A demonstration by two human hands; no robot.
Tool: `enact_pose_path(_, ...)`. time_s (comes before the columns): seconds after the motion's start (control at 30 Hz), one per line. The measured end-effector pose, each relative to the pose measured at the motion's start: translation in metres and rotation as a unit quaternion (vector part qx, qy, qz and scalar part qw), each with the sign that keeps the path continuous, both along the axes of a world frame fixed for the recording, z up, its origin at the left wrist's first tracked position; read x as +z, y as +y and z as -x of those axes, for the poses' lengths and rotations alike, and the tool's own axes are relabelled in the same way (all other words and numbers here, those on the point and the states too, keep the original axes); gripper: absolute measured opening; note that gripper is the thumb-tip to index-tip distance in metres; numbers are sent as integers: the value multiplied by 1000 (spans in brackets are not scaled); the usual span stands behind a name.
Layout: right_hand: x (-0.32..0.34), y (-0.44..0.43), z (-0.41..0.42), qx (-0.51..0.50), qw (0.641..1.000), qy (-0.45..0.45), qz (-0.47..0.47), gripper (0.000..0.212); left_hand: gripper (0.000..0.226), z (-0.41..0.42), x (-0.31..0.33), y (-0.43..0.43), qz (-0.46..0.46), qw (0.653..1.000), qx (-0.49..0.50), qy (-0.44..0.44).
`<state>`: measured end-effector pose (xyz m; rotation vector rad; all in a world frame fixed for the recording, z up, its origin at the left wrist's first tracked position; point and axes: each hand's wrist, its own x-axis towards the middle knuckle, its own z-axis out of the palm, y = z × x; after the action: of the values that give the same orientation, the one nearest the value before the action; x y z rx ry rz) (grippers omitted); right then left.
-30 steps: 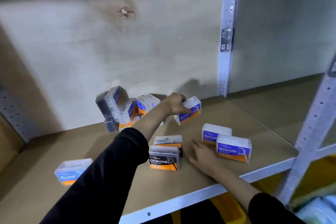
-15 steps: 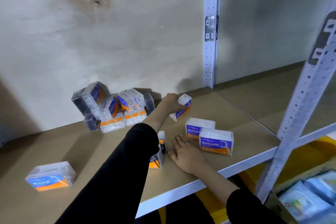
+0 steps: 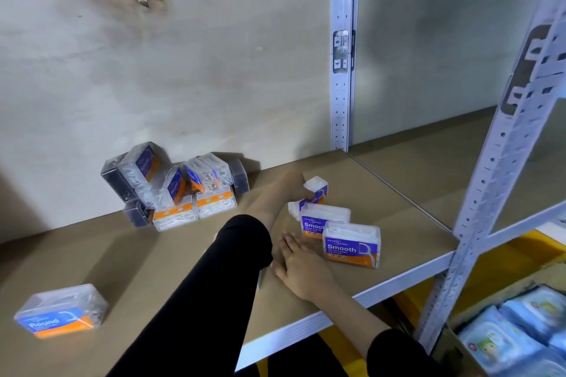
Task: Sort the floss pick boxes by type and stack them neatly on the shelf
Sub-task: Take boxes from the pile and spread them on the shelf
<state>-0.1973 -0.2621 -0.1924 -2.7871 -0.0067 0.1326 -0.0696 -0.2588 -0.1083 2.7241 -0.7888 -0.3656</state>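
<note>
My left hand (image 3: pixel 291 190) grips a tilted Smooth box (image 3: pixel 317 190), at 12 o'clock of a standing Smooth box (image 3: pixel 324 219). My right hand (image 3: pixel 303 266) lies flat, fingers straight, on the shelf (image 3: pixel 153 269).

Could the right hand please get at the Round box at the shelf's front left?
Probably not directly: the left hand grips a Smooth box, and its arm lies between the right hand and the Round box.

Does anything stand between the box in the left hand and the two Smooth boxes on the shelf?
Nothing visible does. The left hand grips the held box right behind the rear Smooth box; the front Smooth box sits in front of that. The right hand lies flat beside them, not between.
</note>
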Motion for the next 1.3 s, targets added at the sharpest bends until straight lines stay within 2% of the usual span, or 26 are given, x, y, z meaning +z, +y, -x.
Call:
enact_pose_path(0.2, 0, 0, -2, -2, 1000, -7, 2, 60, 46, -2, 3, 8, 10, 1000, 7, 10)
enact_pose_path(0.37, 8, 1, -3, -13, 1000, 7, -21, 59, 45, -4, 11, 35, 54, 998, 16, -12)
enact_pose_path(0.53, 26, -2, -11, -49, 998, -8, -24, 32, 33, -5, 19, 76, 63, 996, 16, -65)
enact_pose_path(0.73, 50, 2, -23, -69, 996, -50, -14, 29, 31, -10, 17, 128, 43, 994, 41, -95)
enact_pose_path(0.93, 79, 11, -49, -93, 991, -76, -65, 28, 35, -28, 21, 173, 11, 986, 65, -153)
enact_pose_path(1.03, 83, 17, -70, -89, 986, -107, -87, 25, 41, -44, 22, 190, -23, 980, 78, -184)
enact_pose_path(1.13, 85, 27, -99, -84, 985, -109, -101, 22, 36, -61, 24, 202, -58, 969, 82, -224)
enact_pose_path(1.27, 94, 43, -143, -81, 986, -114, -94, 14, 37, -81, 25, 205, -94, 964, 75, -239)
enact_pose_path(1.3, 96, 46, -154, -82, 985, -119, -94, 18, 41, -87, 25, 205, -96, 963, 71, -242)
